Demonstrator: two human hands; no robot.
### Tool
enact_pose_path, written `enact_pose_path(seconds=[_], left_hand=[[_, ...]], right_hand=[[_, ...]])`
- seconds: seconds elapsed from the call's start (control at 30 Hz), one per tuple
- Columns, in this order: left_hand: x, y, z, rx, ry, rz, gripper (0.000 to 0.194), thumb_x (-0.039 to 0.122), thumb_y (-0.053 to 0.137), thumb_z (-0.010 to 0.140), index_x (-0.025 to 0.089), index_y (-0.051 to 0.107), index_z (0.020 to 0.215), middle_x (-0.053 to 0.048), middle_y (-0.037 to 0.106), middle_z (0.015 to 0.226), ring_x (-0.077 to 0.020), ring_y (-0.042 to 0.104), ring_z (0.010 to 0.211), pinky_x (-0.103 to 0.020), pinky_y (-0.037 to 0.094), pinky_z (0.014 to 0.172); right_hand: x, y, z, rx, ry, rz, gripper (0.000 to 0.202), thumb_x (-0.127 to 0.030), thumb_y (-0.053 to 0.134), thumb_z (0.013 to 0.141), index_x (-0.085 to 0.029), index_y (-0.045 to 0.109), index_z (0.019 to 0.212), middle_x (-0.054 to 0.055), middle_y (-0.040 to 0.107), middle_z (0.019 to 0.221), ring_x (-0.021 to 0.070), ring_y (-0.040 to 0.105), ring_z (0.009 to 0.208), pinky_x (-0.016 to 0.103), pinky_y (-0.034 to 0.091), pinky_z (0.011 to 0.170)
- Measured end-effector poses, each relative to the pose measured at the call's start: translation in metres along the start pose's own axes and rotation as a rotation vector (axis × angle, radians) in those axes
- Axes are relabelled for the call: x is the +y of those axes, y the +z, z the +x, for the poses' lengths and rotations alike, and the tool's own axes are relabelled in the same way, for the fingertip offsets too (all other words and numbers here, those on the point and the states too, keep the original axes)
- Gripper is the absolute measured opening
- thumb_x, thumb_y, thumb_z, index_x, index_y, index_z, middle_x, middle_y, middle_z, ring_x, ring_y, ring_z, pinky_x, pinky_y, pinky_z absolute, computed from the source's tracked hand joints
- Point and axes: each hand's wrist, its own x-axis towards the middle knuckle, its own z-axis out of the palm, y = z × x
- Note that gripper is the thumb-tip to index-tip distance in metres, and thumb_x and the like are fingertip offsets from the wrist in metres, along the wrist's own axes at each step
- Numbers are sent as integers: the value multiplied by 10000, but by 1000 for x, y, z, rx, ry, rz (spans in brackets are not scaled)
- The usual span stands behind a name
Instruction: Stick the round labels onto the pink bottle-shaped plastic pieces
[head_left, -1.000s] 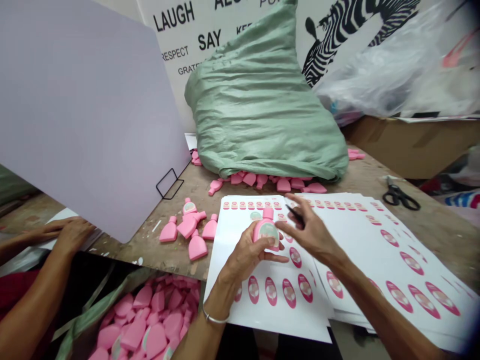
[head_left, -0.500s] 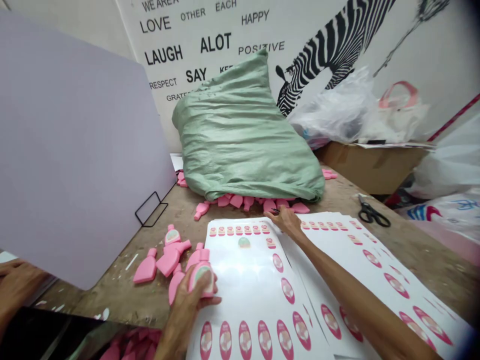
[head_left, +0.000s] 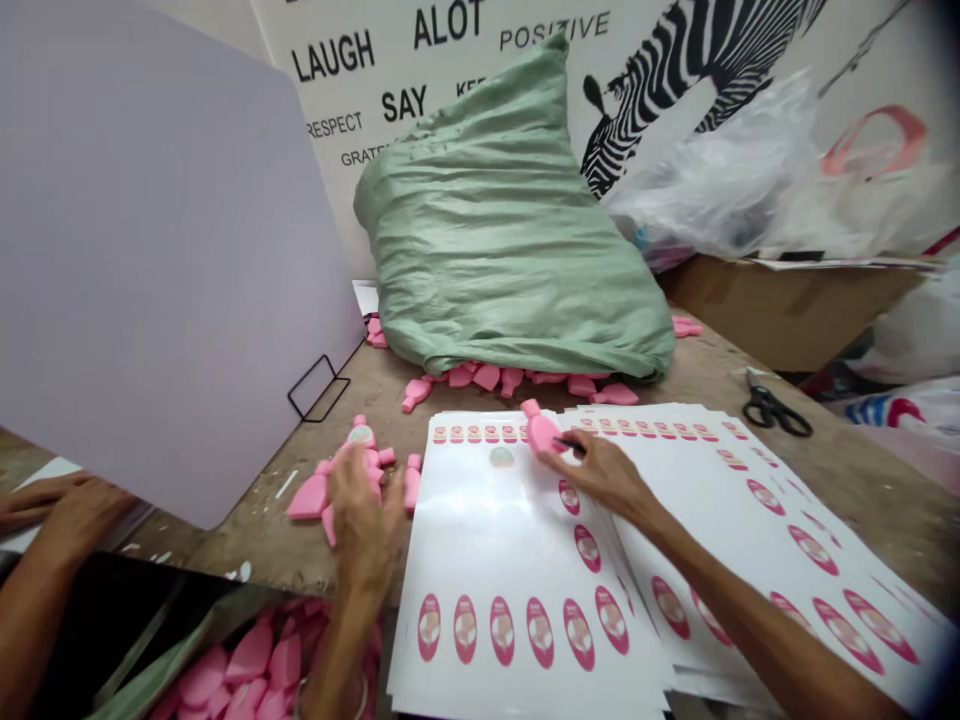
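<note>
Right hand [head_left: 604, 472] fingers pinching a flat pink plastic bottle [head_left: 541, 430] over glossy white sticker sheets [head_left: 487, 520], left hand [head_left: 365, 520] at nine o'clock, fingers spread flat on a cluster of pink bottles [head_left: 315, 492], scuffed wooden desk [head_left: 862, 460]

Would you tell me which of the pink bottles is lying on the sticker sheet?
The pink bottle at the right hand; the others lie on bare wood.

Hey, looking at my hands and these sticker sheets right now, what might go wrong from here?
1. The right hand holds a pink bottle over the sticker sheet; dragging it might lift or crease the oval stickers.
2. The left hand rests on the labelled bottles by the table edge; a nudge might tip one off.
3. The stacked sheets are fanned loosely and may slide.
</note>
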Motion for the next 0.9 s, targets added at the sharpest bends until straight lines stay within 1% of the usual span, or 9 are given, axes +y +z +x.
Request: enact_pose_path(seconds=[0.1, 0.13, 0.17, 0.23, 0.3, 0.43, 0.53, 0.7, 0.9], left_hand=[[39, 31, -30, -432, -138, -469, 382, 447, 548, 827, 169, 568, 1089, -108, 611, 1084, -247, 557, 1034, -373, 428, 909], [49, 40, -39, -535, -180, -564, 356, 468, 541, 827, 161, 585, 1002, -85, 630, 957, -226, 586, 918, -340, 457, 829], [56, 48, -46, -560, -197, -595, 338, 484, 536, 827, 161, 583, 916, -54, 619, 836, -199, 583, 812, -311, 463, 762], [62, 57, -53, -526, -235, -619, 329, 493, 548, 816, 165, 559, 830, -20, 581, 734, -164, 558, 718, -278, 461, 697], [59, 60, -50, -470, -307, -677, 336, 494, 558, 808, 162, 548, 863, -29, 597, 764, -156, 574, 709, -276, 479, 684], [44, 69, -32, -494, -452, -796, 416, 515, 571, 782, 149, 502, 968, -59, 626, 780, -160, 627, 591, -299, 523, 568], [37, 83, -23, -514, -409, -768, 409, 502, 637, 729, 147, 528, 901, -19, 586, 714, -150, 617, 500, -264, 503, 471], [31, 99, -20, -568, -383, -753, 379, 486, 640, 726, 147, 543, 866, 18, 533, 662, -162, 634, 491, -233, 491, 433], [32, 95, -20, -585, -372, -713, 338, 466, 625, 740, 158, 525, 836, 34, 507, 658, -146, 624, 485, -205, 477, 415]], right_hand=[[-23, 12, -53, -98, -154, 222, 486, -588, 558, 766, -192, 618, 1041, 85, 697, 988, 230, 657, 867, 335, 488, 754], [-29, 16, -65, -115, -194, 265, 446, -569, 554, 781, -197, 618, 1020, 72, 698, 959, 224, 656, 859, 334, 490, 755], [-33, 18, -73, -139, -232, 297, 412, -550, 549, 795, -203, 616, 1005, 62, 697, 935, 218, 653, 852, 333, 490, 756], [-36, 18, -77, -197, -286, 338, 375, -518, 522, 830, -209, 598, 1028, 47, 688, 920, 201, 645, 836, 321, 486, 747], [-32, 17, -66, -189, -288, 330, 389, -499, 473, 867, -206, 545, 1113, 41, 677, 904, 182, 635, 785, 307, 475, 716], [-15, 26, -22, 101, -218, 99, 291, -400, 365, 924, -196, 505, 1079, 26, 646, 794, 169, 588, 665, 282, 412, 620], [-7, 44, 5, 221, -286, -108, 168, -306, 417, 895, -200, 544, 920, 37, 633, 779, 185, 563, 718, 278, 368, 630], [-2, 64, 17, 226, -369, -188, 151, -257, 430, 883, -186, 563, 863, 72, 632, 845, 208, 522, 837, 305, 330, 718], [0, 64, 15, 197, -378, -186, 135, -242, 438, 868, -197, 552, 813, 44, 635, 798, 187, 530, 794, 284, 326, 703]])
